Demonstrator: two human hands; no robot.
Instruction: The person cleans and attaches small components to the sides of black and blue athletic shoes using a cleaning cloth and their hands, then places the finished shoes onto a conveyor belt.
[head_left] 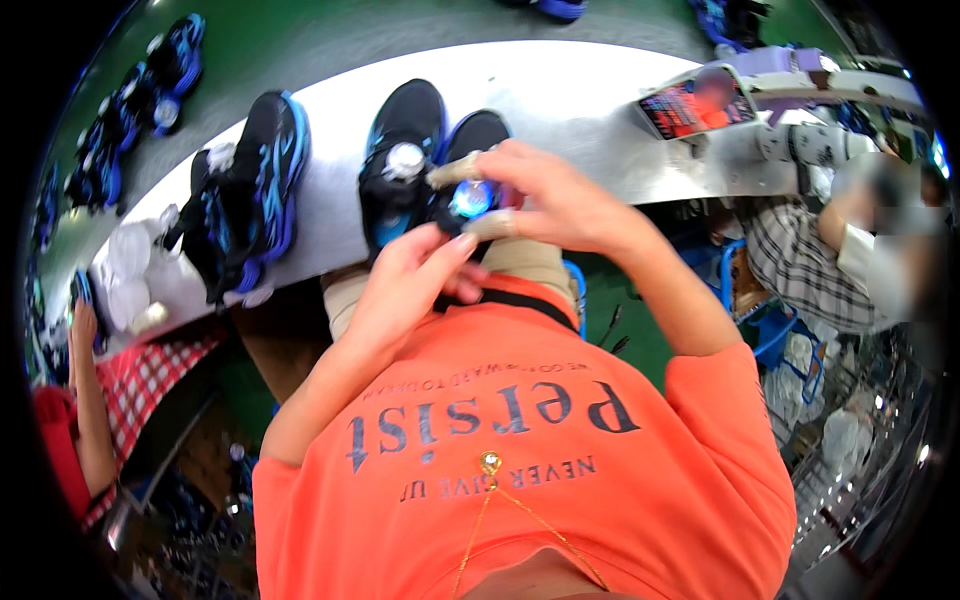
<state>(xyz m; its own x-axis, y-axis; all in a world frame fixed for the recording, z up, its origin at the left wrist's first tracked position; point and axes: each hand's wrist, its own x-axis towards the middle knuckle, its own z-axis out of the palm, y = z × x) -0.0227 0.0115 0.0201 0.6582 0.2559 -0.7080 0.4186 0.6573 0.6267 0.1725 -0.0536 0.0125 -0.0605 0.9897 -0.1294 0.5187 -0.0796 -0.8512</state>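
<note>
My right hand (560, 200), pale covers on its thumb and forefinger, closes round a round piece glowing blue (472, 198) on a black sneaker (477, 133). The fingers of my left hand (405, 285) are bent at the near end of this sneaker, with thumb and forefinger against its black part; its grip is partly hidden. Just left stands a matching black and blue sneaker (408, 110), toe away from me, bearing a whitish round piece (405, 162) that is not glowing blue. My hands hide much of the worked shoe.
Another pair of black and blue sneakers (265, 150) stands to the left on the white table (560, 75). Clear plastic cups (128, 250) are at its left end, a screen device (697, 100) at its right. Co-workers' arms (88, 400) show at both sides. Several shoes line the far left.
</note>
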